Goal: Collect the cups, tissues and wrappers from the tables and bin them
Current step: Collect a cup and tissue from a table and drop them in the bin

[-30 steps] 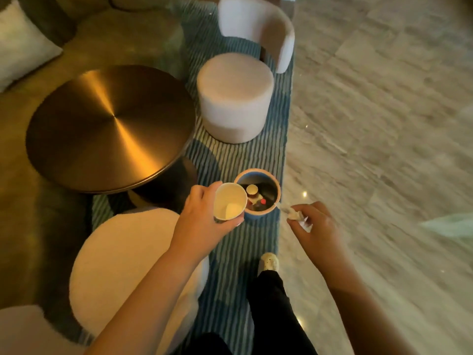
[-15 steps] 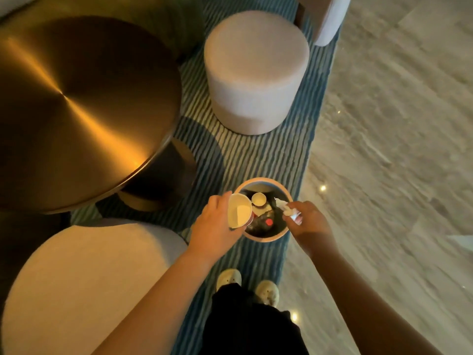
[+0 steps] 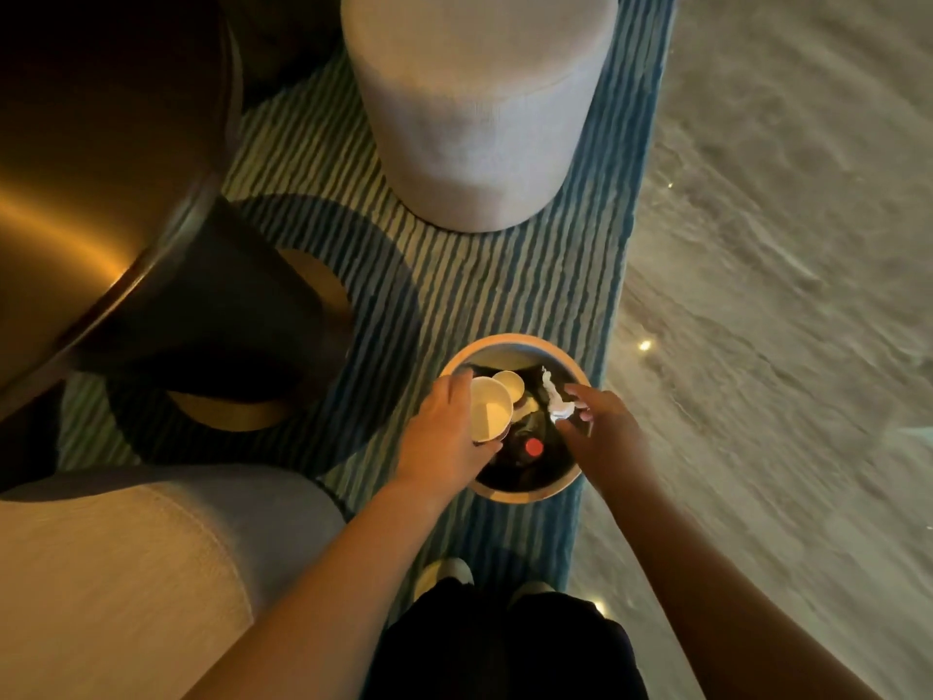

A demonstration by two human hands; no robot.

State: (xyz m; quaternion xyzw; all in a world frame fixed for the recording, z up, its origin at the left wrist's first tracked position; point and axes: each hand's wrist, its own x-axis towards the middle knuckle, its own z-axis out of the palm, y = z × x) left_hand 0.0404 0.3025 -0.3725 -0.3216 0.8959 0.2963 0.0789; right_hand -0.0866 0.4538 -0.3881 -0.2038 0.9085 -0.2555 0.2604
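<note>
We are reaching over the round bin (image 3: 525, 493), which is standing on the striped rug (image 3: 454, 285). Our left hand (image 3: 444, 437) is gripping a paper cup (image 3: 489, 409), tipped sideways over the rim. Our right hand (image 3: 606, 431) is pinching a crumpled tissue (image 3: 558, 404) at its fingertips. A second cup (image 3: 507, 384) and a red-capped bottle (image 3: 533, 448) are lying inside. A pale stool (image 3: 474, 108) is standing beyond the bin, with the brass tabletop (image 3: 91, 169) on our left.

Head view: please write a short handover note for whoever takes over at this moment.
Left hand grips a white paper cup, tilted over the round wooden-rimmed bin.
Right hand pinches a crumpled white tissue above the bin's opening.
Already in the bin: another white cup and a dark bottle with a red cap.
Left to do: drop both items in.
The round brass table shows only partly; check it.
</note>
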